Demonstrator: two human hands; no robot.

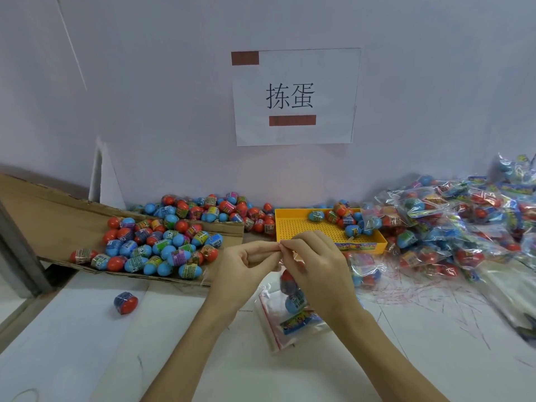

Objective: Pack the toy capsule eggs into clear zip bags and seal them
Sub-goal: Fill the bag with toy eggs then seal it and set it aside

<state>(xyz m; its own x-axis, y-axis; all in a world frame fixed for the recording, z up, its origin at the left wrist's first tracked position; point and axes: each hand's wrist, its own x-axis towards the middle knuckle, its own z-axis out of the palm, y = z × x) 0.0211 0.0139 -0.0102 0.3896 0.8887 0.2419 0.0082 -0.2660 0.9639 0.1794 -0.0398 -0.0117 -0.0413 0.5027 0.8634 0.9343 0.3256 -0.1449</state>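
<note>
Seen from the head camera, both hands meet above the white counter (87, 343), pinching the top edge of a clear zip bag (285, 317) that hangs below them. The left hand (246, 261) has thumb and fingertips closed on the bag's strip, and the right hand (314, 256) pinches it just beside, fingers curled. Inside the bag sit 2 capsule eggs (293, 294) and a printed card. A loose pile of red-and-blue eggs (162, 245) lies on a cardboard sheet (43, 213) to the left, and 1 stray egg (125, 302) rests alone on the counter. Behind the hands, a yellow tray (307, 230) holds several eggs. Filled bags (464, 221) heap at right. A paper sign (295, 95) hangs on the wall.
</note>
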